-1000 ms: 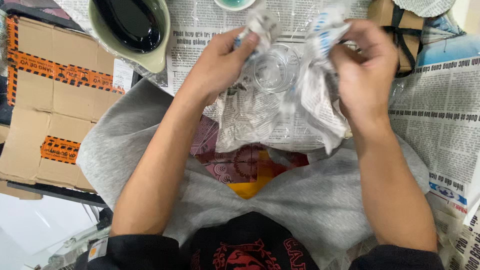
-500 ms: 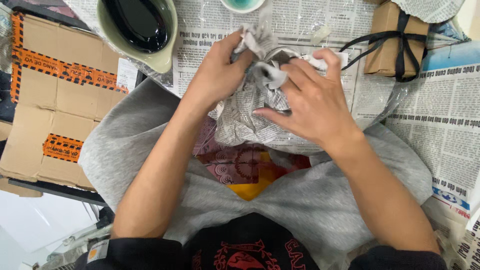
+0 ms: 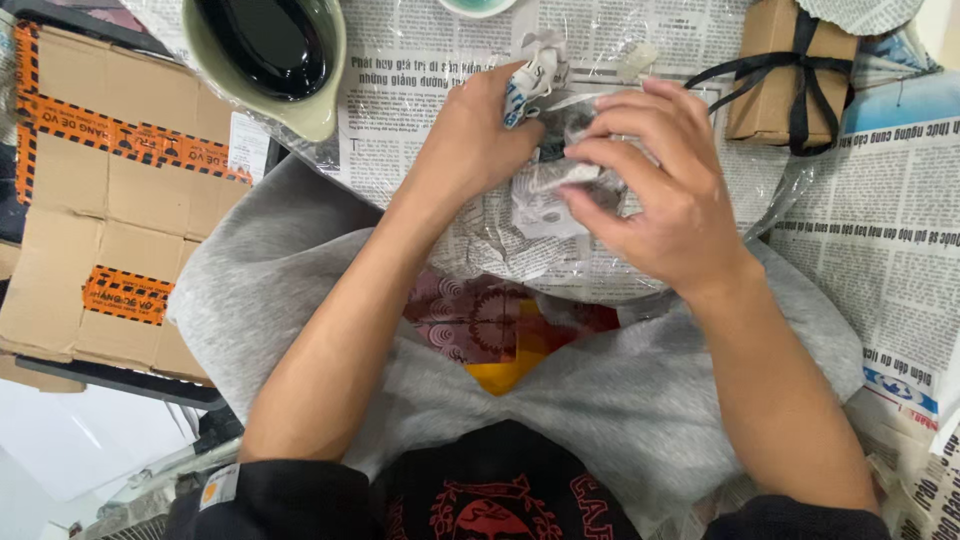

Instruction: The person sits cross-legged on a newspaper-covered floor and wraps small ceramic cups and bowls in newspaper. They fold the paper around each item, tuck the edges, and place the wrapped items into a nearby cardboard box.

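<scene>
Both hands work on a bundle of newspaper (image 3: 545, 205) at the middle of the near edge of the surface (image 3: 420, 110), which is itself covered in newspaper sheets under clear plastic film. The left hand (image 3: 470, 140) grips the bundle from its left side, fingers closed on a twisted tuft of paper at the top. The right hand (image 3: 660, 195) lies over the bundle from the right, its fingers pressed together with the thumb on a fold of the paper, so both grips are clamped on the wrapping. What is inside the bundle cannot be told.

Toward the far left corner of the surface stands a pale green bowl (image 3: 265, 55) with a dark glossy inside. Toward the far right lies a brown paper parcel (image 3: 790, 70) tied with a black ribbon. Off the left edge sits a cardboard box (image 3: 95, 230) with orange tape. A grey garment (image 3: 640, 390) covers the person's lap below the bundle.
</scene>
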